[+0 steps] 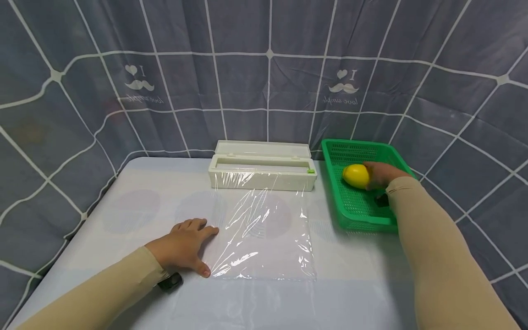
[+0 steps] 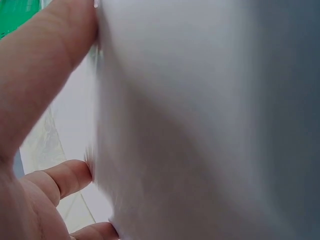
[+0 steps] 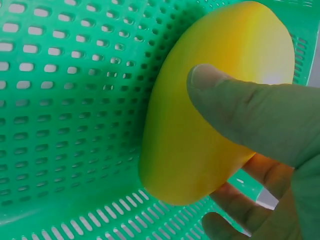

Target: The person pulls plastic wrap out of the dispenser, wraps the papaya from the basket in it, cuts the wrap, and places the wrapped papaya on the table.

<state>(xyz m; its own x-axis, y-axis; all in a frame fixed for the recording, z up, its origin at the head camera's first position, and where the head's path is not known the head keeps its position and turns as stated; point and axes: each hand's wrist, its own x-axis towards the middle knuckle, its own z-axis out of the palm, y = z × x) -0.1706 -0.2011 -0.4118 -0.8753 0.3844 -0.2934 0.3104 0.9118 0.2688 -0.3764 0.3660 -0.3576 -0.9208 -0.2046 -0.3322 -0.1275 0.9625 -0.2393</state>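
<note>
Fruit, yellow and lemon-shaped [image 1: 355, 176], one: held between the thumb and fingers of the right hand [image 1: 381, 175]. Right end lies at the grip; left end projects free of it. Thumb laid flat across one broad face, fingers round the opposite side; grip parted only by the fruit's thickness. Position: within the walls of the basket, toward the far right of the table; whether it bears on the basket floor cannot be told.
Appearance: smooth, elongated, rounded at the ends, bright yellow with a pale shine on one side and deeper shading on the other.

Basket, green plastic [image 1: 367, 223], rectangular, floor and walls perforated; stands right of the dispenser.

Left hand [image 1: 183, 247]: fingers and thumb spread, gripping nothing; set down at the left edge of the film.

Cling film [image 1: 264, 238], clear, one sheet: creased and glossy, drawn from the dispenser over its near side and spread on the table.

Dispenser, off-white [image 1: 264, 180], long box: far middle; lid [image 1: 264, 149] raised at the far side, green slider [image 1: 310, 171] at the right end.

Table [image 1: 354, 284]: pale cover, faint circles.

Curtain [image 1: 243, 87], grey with white grid lines: beyond the table.
</note>
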